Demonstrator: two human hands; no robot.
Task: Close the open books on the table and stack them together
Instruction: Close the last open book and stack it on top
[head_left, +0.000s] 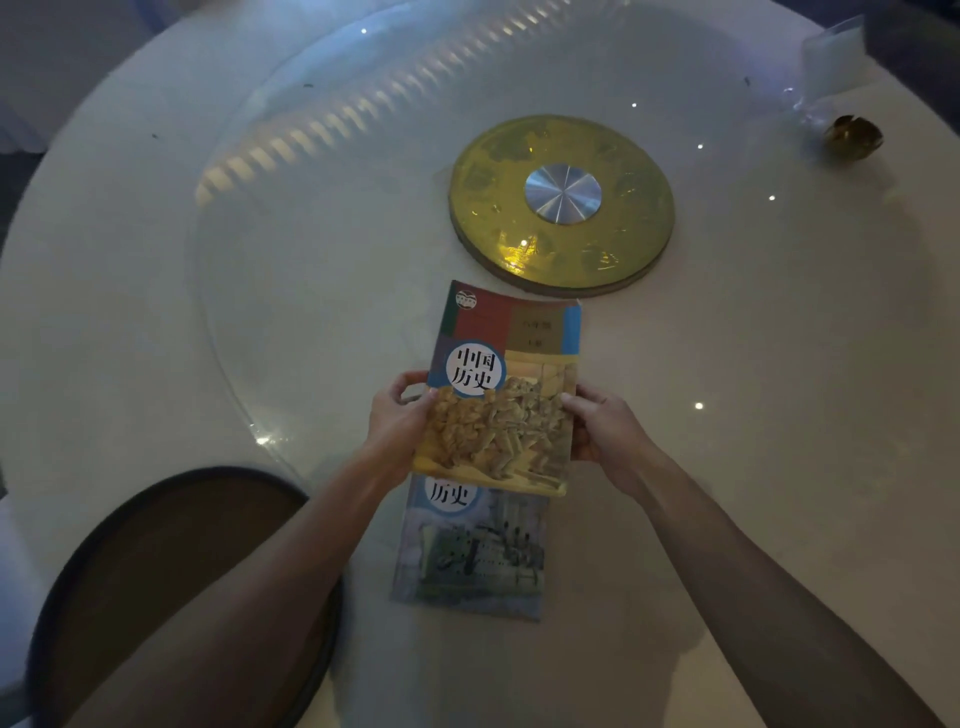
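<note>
1. A round white table (156, 322) fills the view, with a clear glass turntable (311, 249) lying on it and a gold disc (623, 260) with a silver hub at the turntable's centre.
2. A closed book with a yellow relief picture on its cover (506, 395) is held in both hands in front of the person, just on the near side of the gold disc.
3. The left hand (400, 421) grips the book's left edge, thumb on the cover and fingers curled around the spine side.
4. The right hand (605, 428) clamps the book's right edge, thumb lying on the cover and the other fingers underneath, out of sight.
5. A second closed book with a blue-grey ship cover (475, 551) lies flat on the table, nearer the person.
6. The yellow book overlaps the far end of the blue-grey book, covering the top of its round title badge; whether the two books are touching cannot be told.
7. Both bare forearms reach in from the lower edge of the view.
8. A dark-rimmed round chair seat (171, 561) sits at the lower left, partly under the left forearm.
9. A small gold object (852, 136) and a crumpled clear wrapper (826, 67) lie at the far right of the table, well apart from the books.
</note>
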